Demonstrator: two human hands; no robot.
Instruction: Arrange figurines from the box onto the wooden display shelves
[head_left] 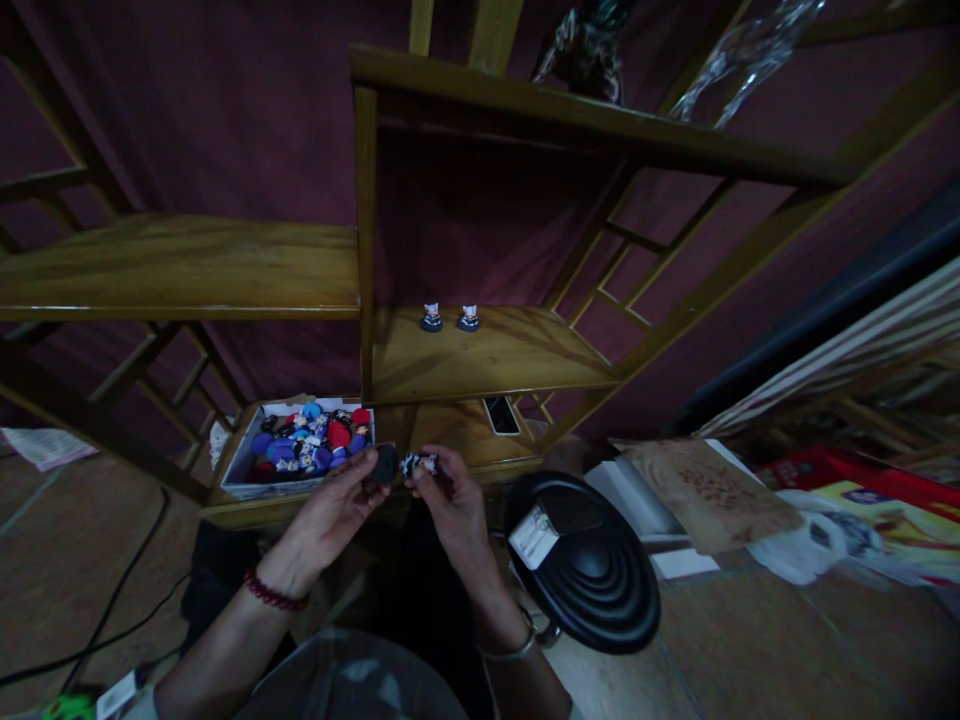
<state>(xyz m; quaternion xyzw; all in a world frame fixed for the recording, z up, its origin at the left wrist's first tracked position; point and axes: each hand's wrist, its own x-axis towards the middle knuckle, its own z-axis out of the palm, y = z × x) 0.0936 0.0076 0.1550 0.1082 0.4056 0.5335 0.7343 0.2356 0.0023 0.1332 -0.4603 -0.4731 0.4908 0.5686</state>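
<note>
Left hand: pinching (337, 505) a dark disc (385, 464) at its edge between thumb and fingers.
Right hand: pinching (454, 505) a small black-and-white figurine (417, 465) in the fingertips, just beside the disc — whether they touch, I cannot tell.
Good handling: the disc is best kept by its rim, flat face clear; the figurine is best gripped round its body, lightly, since fine parts could bend; steady wrists and both pieces near the lower shelf (450, 435) would limit any fall.
Box: an open box (270, 490) of mixed blue, red and white pieces, on the lower shelf near the left hand.
Phone: a phone (501, 416) on the same shelf, to the right.
Upper shelf: two figures (469, 319) upright on dark round bases — apart from each other.
</note>
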